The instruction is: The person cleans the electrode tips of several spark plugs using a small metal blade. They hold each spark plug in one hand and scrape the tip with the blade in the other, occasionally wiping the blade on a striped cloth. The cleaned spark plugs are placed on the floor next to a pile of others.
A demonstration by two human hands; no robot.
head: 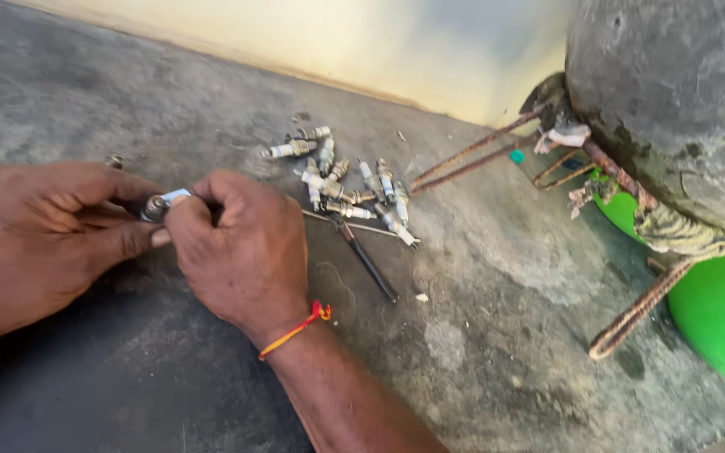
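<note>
Gripping a single spark plug (161, 204) from both ends, the two hands are shown low over a stained grey concrete floor (480, 335). The left hand (39, 235) is closed around the plug's dark metal end, the thumb lying alongside it, while the right hand (241, 247) is pinched on the pale end with thumb and forefinger; the plug is thus held between the two hands, just above the floor at the left of the view. A red and yellow thread (299, 327) is tied around the right wrist. Near the hands, towards the wall, a loose heap of further spark plugs (346, 180) is spread on the floor, their white insulators and metal bodies pointing in mixed directions, some touching one another. A thin tool with a black handle (368, 264) is laid just beside the heap, its metal tip reaching under the nearest plugs. At the right, a rough, rounded concrete mass (673, 92) is seen, from which rusted, ribbed steel rods (472, 155) project towards the heap. A bright green object (719, 310) is partly hidden under that mass. A cream-coloured wall (362, 42) borders the floor at the top.
</note>
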